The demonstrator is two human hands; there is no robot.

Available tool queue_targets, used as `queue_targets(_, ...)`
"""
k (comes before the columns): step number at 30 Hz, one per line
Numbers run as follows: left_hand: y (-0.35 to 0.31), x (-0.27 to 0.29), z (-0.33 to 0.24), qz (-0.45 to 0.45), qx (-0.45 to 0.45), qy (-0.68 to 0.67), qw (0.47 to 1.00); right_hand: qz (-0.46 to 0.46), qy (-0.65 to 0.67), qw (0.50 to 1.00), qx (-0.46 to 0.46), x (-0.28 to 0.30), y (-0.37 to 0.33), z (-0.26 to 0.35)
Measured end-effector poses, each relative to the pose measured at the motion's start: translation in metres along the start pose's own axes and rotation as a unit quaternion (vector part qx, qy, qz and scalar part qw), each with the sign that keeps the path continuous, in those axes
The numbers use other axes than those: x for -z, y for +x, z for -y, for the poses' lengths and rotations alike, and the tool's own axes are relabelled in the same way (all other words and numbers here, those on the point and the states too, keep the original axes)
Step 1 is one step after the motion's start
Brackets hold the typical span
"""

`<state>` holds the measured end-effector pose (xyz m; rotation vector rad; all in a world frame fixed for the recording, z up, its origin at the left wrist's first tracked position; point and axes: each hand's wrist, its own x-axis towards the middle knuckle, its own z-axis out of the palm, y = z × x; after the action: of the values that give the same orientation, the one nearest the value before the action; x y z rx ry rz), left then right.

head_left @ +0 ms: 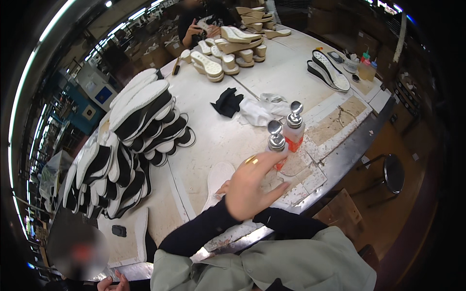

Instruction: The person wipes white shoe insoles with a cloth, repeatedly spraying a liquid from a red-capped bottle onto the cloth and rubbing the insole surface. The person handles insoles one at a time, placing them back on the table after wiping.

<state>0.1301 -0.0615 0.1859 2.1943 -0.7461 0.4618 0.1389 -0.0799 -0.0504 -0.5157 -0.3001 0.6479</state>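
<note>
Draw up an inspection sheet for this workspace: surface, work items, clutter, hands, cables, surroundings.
Surface: white table, stained and worn toward the right edge.
Work items: white sole, flat; two silver-topped bottles, upright.
Clutter: black cloth, white cloth, black-and-white soles piled left, wedge soles stacked far side.
Hands: left hand open by the nearer bottle, contact unclear; right hand mostly hidden, at the sole.
Cables: nothing seen.
Surroundings: stool right; person across the table.

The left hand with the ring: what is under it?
Below the left hand, fingertips of the right hand show against a white sole-shaped piece. The rest of the right hand and part of the piece are covered.
</note>
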Motion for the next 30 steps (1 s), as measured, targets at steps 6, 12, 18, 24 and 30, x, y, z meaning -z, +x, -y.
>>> queue_targets(6, 0.13, -0.057, 0.051, 0.135, 0.139, 0.313, 0.93, 0.043, -0.607, 0.763, 0.217, -0.034, -0.007, 0.02)
queue_targets(12, 0.157, -0.087, 0.072, 0.23, 0.27, 0.3, 0.886, 0.048, -0.603, 0.759, 0.239, -0.033, -0.009, 0.02)
queue_targets(18, 0.16, -0.091, 0.081, 0.264, 0.257, 0.296, 0.881, 0.068, -0.597, 0.767, 0.223, -0.035, -0.009, 0.023)
queue_targets(24, 0.148, -0.062, 0.061, 0.257, 0.254, 0.291, 0.886, 0.068, -0.581, 0.777, 0.232, -0.04, -0.009, 0.028)
queue_targets(30, 0.069, -0.038, 0.075, 0.092, 0.239, 0.058, 0.965, 0.062, -0.6, 0.769, 0.21, -0.03, -0.011, 0.024)
